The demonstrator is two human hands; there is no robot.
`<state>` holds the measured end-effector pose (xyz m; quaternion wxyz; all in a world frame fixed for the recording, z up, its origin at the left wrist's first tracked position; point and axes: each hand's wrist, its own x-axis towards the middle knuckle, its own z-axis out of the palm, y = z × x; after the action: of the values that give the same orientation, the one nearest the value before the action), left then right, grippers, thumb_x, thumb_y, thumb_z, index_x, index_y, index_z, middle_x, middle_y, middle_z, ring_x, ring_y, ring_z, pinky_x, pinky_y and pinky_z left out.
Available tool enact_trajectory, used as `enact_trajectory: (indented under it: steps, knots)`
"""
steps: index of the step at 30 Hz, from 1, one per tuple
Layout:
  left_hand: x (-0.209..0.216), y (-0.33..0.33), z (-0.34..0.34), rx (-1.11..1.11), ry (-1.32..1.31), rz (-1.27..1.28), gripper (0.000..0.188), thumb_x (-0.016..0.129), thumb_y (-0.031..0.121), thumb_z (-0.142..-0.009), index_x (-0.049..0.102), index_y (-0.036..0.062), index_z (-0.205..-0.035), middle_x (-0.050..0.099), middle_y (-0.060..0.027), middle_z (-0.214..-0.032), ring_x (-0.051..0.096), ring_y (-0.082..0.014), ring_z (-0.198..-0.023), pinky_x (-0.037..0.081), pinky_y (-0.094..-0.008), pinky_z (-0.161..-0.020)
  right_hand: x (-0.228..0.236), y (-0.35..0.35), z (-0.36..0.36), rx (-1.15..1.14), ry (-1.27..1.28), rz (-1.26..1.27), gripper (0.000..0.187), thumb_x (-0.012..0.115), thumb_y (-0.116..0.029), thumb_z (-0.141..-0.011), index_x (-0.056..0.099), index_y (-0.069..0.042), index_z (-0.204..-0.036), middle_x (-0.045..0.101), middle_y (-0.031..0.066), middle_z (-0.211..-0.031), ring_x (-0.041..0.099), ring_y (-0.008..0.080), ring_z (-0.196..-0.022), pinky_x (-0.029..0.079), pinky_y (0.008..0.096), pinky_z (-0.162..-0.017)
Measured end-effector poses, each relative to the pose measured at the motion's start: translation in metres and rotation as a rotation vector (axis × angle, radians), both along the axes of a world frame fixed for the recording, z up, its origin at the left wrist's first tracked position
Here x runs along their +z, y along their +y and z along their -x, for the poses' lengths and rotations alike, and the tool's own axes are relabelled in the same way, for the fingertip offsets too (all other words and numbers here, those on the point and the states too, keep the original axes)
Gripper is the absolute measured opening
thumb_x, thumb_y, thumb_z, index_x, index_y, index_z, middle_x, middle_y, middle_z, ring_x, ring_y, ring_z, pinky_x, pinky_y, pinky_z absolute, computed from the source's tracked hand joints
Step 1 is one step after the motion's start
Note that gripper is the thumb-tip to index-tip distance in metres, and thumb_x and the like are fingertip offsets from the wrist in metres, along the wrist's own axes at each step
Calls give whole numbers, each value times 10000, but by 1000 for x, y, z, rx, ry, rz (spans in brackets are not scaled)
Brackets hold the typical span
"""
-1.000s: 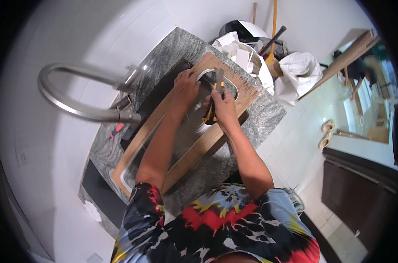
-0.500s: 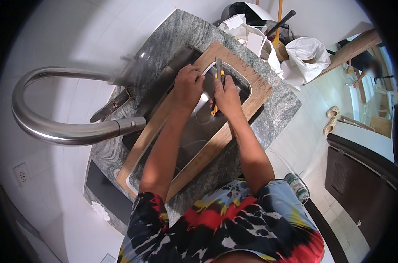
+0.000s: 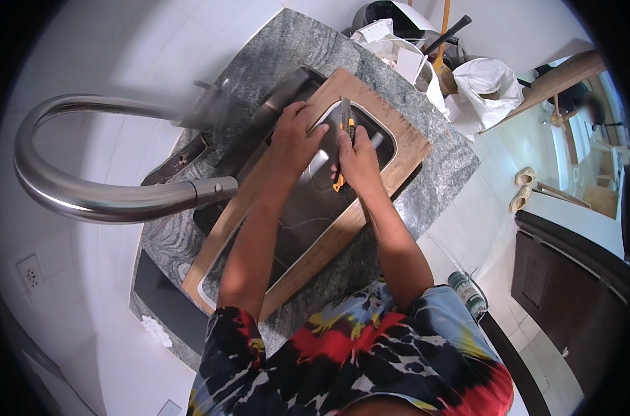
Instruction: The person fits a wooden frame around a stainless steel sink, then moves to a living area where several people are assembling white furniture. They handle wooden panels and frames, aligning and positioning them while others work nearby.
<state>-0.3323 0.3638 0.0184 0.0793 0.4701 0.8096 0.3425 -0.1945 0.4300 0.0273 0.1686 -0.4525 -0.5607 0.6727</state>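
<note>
A wooden frame (image 3: 406,139) with a rounded opening and a pale inner rim lies slantwise over the counter's sink. Through its opening a dark, shiny surface (image 3: 315,215) shows. My left hand (image 3: 294,139) rests on the frame's far left side, its thumb spread away from the fingers, with nothing visible in it. My right hand (image 3: 359,159) grips a yellow and black utility knife (image 3: 340,182) over the opening. The knife's long blade points away from me, its tip near the frame's far inner edge.
A curved steel faucet (image 3: 107,204) reaches over the grey stone counter (image 3: 259,52) from the left. Behind it lies a dark, long object (image 3: 176,165). White bags (image 3: 483,90) stand beyond the counter at the far right. Another person (image 3: 577,104) is in the distance at right.
My left thumb has spread outward from the fingers, and that hand has shifted slightly left. The right hand keeps the knife in nearly the same place.
</note>
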Motion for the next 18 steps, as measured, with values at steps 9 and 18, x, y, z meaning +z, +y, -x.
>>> enact_trajectory:
  steps: [9, 18]
  knots:
    - [-1, -4, 15, -17, -51, 176, 669, 767, 284, -831, 515, 53, -1406, 587, -181, -1315, 577, -372, -1218, 468, -436, -1026, 4, -4, 2, -7, -84, -73, 241, 480, -234, -1053, 436, -5, -995, 582, 97, -677, 640, 187, -504, 520, 334, -432]
    - [2, -14, 5, 70, -19, 233, 709, 778, 285, -797, 511, 18, -1397, 603, -192, -1270, 610, -362, -1149, 494, -436, -973, -2, -2, 7, 1, -132, -193, 265, 482, -209, -1050, 405, 35, -982, 597, 141, -660, 650, 230, -486, 525, 373, -429]
